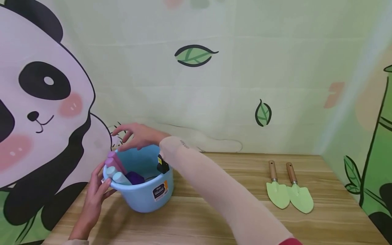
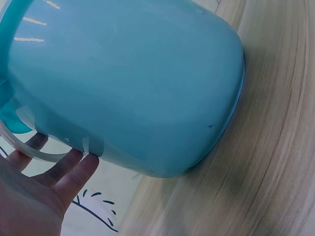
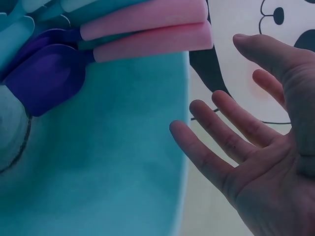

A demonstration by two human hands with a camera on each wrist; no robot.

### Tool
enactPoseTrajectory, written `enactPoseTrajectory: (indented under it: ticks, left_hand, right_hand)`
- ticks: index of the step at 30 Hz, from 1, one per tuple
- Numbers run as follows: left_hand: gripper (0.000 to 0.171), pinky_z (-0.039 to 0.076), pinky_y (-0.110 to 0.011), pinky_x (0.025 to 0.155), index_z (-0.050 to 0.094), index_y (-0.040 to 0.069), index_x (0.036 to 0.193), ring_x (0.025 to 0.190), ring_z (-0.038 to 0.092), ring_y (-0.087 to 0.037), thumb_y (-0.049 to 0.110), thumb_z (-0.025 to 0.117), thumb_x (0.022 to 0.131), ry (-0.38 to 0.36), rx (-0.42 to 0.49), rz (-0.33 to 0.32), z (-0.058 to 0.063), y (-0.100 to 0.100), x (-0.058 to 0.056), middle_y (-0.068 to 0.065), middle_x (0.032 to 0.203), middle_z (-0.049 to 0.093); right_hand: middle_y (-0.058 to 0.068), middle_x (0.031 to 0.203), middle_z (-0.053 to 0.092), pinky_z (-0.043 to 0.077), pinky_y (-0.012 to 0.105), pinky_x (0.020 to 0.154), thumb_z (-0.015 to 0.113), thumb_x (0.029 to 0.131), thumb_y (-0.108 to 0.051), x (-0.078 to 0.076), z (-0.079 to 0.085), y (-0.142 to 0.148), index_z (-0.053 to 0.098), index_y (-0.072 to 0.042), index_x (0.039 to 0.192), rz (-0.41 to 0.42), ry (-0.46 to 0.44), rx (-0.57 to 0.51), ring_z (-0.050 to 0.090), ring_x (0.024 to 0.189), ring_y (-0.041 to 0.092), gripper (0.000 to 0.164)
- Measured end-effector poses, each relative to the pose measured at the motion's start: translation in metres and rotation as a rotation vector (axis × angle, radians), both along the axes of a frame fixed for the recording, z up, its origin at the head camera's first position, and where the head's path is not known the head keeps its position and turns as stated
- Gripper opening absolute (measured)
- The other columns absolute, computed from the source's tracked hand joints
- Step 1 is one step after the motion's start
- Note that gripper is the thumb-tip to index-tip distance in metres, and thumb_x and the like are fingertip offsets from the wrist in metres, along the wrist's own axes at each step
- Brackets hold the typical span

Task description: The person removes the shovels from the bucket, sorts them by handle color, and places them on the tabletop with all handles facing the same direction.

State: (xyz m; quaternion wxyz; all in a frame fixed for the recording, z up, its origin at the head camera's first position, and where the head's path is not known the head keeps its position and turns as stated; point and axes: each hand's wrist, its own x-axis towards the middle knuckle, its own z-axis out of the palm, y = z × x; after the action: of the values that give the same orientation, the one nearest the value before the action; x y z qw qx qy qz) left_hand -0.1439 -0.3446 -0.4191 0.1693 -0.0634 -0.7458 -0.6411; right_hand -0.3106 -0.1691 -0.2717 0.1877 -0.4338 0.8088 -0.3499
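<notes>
A light blue bucket [image 1: 142,200] stands on the wooden table, its white handle [image 2: 29,150] hanging along one side. My left hand [image 1: 94,197] grips its left rim, thumb near the top and fingers against the outer wall beside the handle. Two pink-handled shovels [image 3: 147,19] with purple blades [image 3: 54,78] lean inside against the rim. Light blue handles [image 1: 120,177] lean next to them. Over the bucket's far rim, my right hand [image 1: 137,135] is held with fingers spread and nothing in it, close to the pink handles.
Two green trowels [image 1: 277,194] with wooden handles lie side by side on the right of the table [image 1: 208,221]. A printed cloth with a panda [image 1: 46,112] and leaves hangs behind the table. A black and yellow tag [image 1: 163,165] shows at the bucket's right rim.
</notes>
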Motion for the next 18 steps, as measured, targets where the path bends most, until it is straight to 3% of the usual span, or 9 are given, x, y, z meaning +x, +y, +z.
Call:
enactPoseTrajectory:
  ticks: [7, 18]
  left_hand:
    - [0.058, 0.056, -0.021, 0.084, 0.021, 0.022, 0.163, 0.123, 0.053, -0.004, 0.016, 0.041, 0.109, -0.008, -0.01, 0.004, 0.0, 0.0, 0.0, -0.004, 0.151, 0.035]
    - [0.059, 0.056, -0.021, 0.084, 0.02, 0.023, 0.164, 0.125, 0.051, -0.004, 0.017, 0.041, 0.109, -0.012, -0.011, 0.003, 0.001, 0.0, -0.001, -0.015, 0.159, 0.029]
  right_hand:
    - [0.0, 0.13, 0.064, 0.06, 0.031, 0.078, 0.082, 0.089, -0.029, 0.005, -0.003, -0.008, 0.058, -0.034, 0.138, 0.019, -0.023, 0.019, 0.064, 0.102, 0.011, 0.055]
    - [0.001, 0.132, 0.062, 0.06, 0.032, 0.08, 0.08, 0.091, -0.018, 0.011, -0.003, -0.014, 0.06, -0.031, 0.131, 0.068, -0.07, 0.08, 0.06, 0.107, 0.011, 0.047]
